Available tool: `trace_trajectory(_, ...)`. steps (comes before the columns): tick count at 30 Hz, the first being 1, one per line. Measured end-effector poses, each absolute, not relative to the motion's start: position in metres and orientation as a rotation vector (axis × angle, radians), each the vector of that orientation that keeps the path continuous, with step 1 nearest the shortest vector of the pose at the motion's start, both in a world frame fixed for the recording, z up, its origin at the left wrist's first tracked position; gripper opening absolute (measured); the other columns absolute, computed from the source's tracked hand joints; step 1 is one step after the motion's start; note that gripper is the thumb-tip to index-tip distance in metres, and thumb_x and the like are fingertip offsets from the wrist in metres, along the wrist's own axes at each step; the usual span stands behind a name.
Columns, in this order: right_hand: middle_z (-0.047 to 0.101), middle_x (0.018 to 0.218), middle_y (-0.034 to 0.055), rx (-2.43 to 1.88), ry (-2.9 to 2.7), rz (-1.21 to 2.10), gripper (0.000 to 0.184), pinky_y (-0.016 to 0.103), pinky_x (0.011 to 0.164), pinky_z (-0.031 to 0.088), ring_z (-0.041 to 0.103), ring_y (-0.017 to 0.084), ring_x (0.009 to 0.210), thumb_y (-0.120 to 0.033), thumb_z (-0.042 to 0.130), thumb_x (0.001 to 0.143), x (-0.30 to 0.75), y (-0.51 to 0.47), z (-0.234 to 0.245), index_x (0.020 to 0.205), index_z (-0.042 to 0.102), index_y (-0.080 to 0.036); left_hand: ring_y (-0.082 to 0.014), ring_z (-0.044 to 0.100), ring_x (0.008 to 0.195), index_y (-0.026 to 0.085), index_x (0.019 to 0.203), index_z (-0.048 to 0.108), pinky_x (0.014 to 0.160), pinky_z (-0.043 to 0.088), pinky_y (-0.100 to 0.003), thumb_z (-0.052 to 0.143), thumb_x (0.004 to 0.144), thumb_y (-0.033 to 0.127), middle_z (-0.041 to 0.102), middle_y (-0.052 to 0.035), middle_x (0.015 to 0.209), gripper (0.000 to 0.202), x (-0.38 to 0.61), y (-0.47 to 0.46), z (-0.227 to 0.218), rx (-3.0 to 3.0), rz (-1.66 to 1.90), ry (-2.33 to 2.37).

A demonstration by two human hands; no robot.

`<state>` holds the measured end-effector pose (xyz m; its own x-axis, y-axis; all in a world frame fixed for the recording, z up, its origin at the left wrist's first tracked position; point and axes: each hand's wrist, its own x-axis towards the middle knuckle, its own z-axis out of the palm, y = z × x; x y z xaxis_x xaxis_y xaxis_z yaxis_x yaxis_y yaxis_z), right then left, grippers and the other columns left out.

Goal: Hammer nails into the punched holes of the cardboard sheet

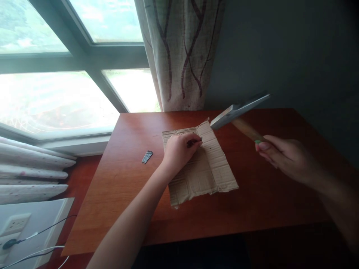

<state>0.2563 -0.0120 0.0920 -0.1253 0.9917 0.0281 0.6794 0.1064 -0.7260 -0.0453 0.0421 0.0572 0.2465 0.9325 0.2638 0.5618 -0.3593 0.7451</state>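
Note:
My right hand (283, 153) is wrapped round the wooden handle of a hammer (224, 116). Its long metal head is raised above the far right corner of the cardboard (196, 175), slightly blurred. My left hand (179, 149) rests on that creased, torn-edged sheet, thumb and fingertips pinched together. Between them a nail (201, 139) just shows at its top; the rest is hidden by the fingers. To the left of the cardboard, several dark nails (147, 157) lie side by side in a small bunch on the tabletop.
The reddish-brown wooden table (117, 186) reaches the dark wall behind. A patterned curtain (182, 56) hangs at its back edge, beside a large window (56, 97). At lower left, a wall socket (15, 224) has a plug and cables near the table's edge.

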Motion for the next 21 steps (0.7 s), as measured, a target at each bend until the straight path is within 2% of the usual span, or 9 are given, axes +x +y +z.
trace_trajectory(2, 0.051, 0.06, -0.0022, -1.711, -2.033, 0.705, 0.047, 0.029, 0.051, 0.034, 0.047, 0.012, 0.052, -0.063, 0.049, 0.099, 0.256, -0.01, 0.112, 0.075, 0.054, -0.022, -0.0165, 0.071, 0.072, 0.021, 0.09, 0.079, 0.065, 0.05, -0.027, 0.072, 0.087, 0.018, 0.08, -0.0012, 0.084, 0.008, -0.045, 0.042, 0.057, 2.014, 0.951, 1.356)
trace_trajectory(6, 0.041, 0.052, -0.0041, -1.772, -2.228, 0.535, 0.059, 0.031, 0.05, 0.028, 0.042, 0.012, 0.046, -0.074, 0.038, 0.097, 0.247, -0.002, 0.13, 0.067, 0.045, -0.023, -0.0161, 0.07, 0.072, 0.022, 0.089, 0.08, 0.067, 0.049, -0.027, 0.073, 0.086, 0.017, 0.08, -0.0008, 0.085, 0.008, -0.045, 0.043, 0.055, 2.019, 0.949, 1.358)
trace_trajectory(11, 0.043, 0.054, -0.0038, -1.71, -2.374, 0.357, 0.057, 0.032, 0.054, 0.027, 0.044, 0.013, 0.048, -0.071, 0.035, 0.1, 0.239, 0.002, 0.132, 0.07, 0.045, -0.023, -0.0168, 0.071, 0.075, 0.023, 0.089, 0.08, 0.068, 0.049, -0.028, 0.074, 0.086, 0.02, 0.08, 0.0001, 0.086, 0.008, -0.045, 0.045, 0.052, 2.004, 0.966, 1.356)
trace_trajectory(15, 0.046, 0.055, -0.0031, -1.72, -2.403, 0.353, 0.056, 0.032, 0.055, 0.027, 0.045, 0.014, 0.05, -0.07, 0.034, 0.1, 0.238, 0.003, 0.13, 0.072, 0.045, -0.023, -0.0177, 0.072, 0.076, 0.024, 0.089, 0.08, 0.068, 0.05, -0.028, 0.074, 0.086, 0.019, 0.08, -0.0001, 0.087, 0.009, -0.046, 0.044, 0.052, 1.992, 0.954, 1.368)
trace_trajectory(21, 0.042, 0.053, -0.0038, -1.708, -2.384, 0.319, 0.058, 0.032, 0.055, 0.026, 0.043, 0.014, 0.048, -0.072, 0.034, 0.099, 0.238, 0.003, 0.133, 0.069, 0.042, -0.023, -0.0189, 0.073, 0.081, 0.024, 0.089, 0.08, 0.071, 0.051, -0.029, 0.073, 0.086, 0.019, 0.081, -0.0008, 0.09, 0.009, -0.046, 0.045, 0.051, 1.981, 0.95, 1.361)
